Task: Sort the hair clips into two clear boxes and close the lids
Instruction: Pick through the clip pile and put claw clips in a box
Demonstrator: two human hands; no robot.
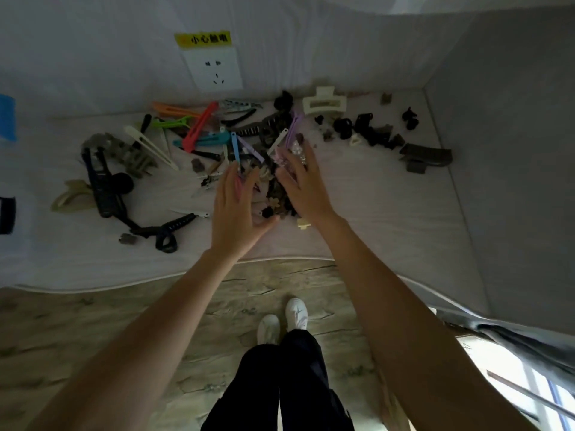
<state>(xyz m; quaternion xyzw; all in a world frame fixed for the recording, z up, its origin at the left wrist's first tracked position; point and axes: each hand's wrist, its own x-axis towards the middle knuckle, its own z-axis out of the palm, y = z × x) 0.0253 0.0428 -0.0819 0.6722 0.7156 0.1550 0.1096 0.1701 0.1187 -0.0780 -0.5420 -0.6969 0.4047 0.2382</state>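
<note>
Clips everywhere, basically. The hair clips (pixel 267 188) are scattered across a white padded surface (pixel 357 194), with the densest heap right in the middle between both hands. Judging by looks, they're all light plastic or thin metal, stiff, and tangly: teeth and springs will probably hook each other, so scooping a bunch likely drags extras along. I'd take the long flat ones by the middle of the body and the claw types by the back hinge, not the teeth.

Looks-wise it's a real mix. Long flat clips in orange (pixel 174 109), red (pixel 199 127) and teal (pixel 205 140) sit toward the back left, a big cream claw clip (pixel 323 102) is near the wall, small black claws (pixel 367 129) cluster to the right, and a long dark navy clip (pixel 102 185) lies on the left.

The left hand (pixel 233 209) and right hand (pixel 303 185) are cupped toward each other around the central heap, fingers fairly straight and spread. They seem to be touching or just over the pile, and I can't tell if anything is actually pinched.

No clear boxes in view, so sorting looks barely started. There's a wall socket (pixel 214 71) behind with a yellow label (pixel 203 38).
</note>
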